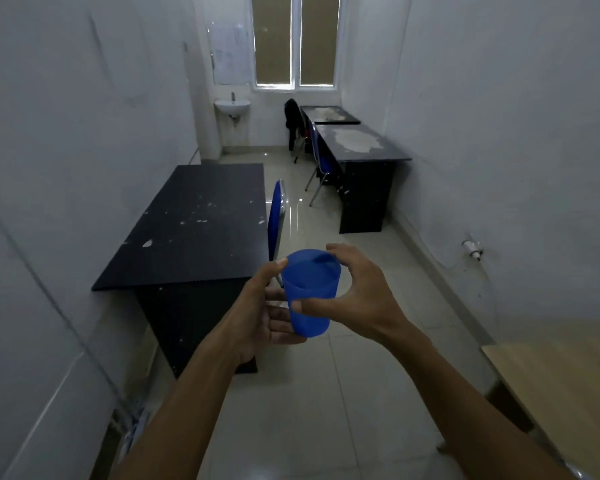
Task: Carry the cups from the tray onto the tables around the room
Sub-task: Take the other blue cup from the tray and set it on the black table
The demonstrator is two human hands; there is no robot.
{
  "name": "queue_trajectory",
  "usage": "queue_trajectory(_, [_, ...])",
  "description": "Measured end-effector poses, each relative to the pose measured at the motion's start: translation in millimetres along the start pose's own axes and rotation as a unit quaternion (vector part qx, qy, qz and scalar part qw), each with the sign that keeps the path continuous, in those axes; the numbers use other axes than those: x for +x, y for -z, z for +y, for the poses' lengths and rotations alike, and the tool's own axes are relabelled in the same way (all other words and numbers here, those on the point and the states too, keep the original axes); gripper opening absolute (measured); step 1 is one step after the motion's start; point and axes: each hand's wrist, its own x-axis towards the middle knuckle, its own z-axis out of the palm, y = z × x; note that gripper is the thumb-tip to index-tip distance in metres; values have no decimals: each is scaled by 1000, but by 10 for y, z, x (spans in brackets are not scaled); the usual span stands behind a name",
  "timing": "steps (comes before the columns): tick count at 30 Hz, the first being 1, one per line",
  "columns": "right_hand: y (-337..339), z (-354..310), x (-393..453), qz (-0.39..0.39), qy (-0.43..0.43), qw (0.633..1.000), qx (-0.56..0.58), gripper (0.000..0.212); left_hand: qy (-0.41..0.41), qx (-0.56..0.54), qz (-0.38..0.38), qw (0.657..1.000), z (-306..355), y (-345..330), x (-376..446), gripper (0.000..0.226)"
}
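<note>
A blue plastic cup (309,292) is held upright in the air in front of me, over the tiled floor. My left hand (257,313) cradles its side and bottom from the left. My right hand (354,289) grips it from the right, thumb on the front wall and fingers over the rim. A black table (194,223) stands along the left wall, just ahead and left of the cup. No tray is in view.
A blue chair (276,216) stands at the black table's right edge. Two more dark tables (361,143) with chairs line the right wall farther back. A light wooden table (561,386) is at the near right. A sink (232,106) and window are at the far end.
</note>
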Motion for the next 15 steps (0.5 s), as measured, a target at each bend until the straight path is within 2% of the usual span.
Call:
queue_trajectory(5, [163, 486, 727, 7, -15, 1000, -26, 89, 9, 0, -22, 1000, 335, -72, 858, 86])
queue_trajectory(15, [220, 1409, 2408, 23, -28, 997, -63, 84, 18, 20, -38, 999, 968, 112, 2818, 87])
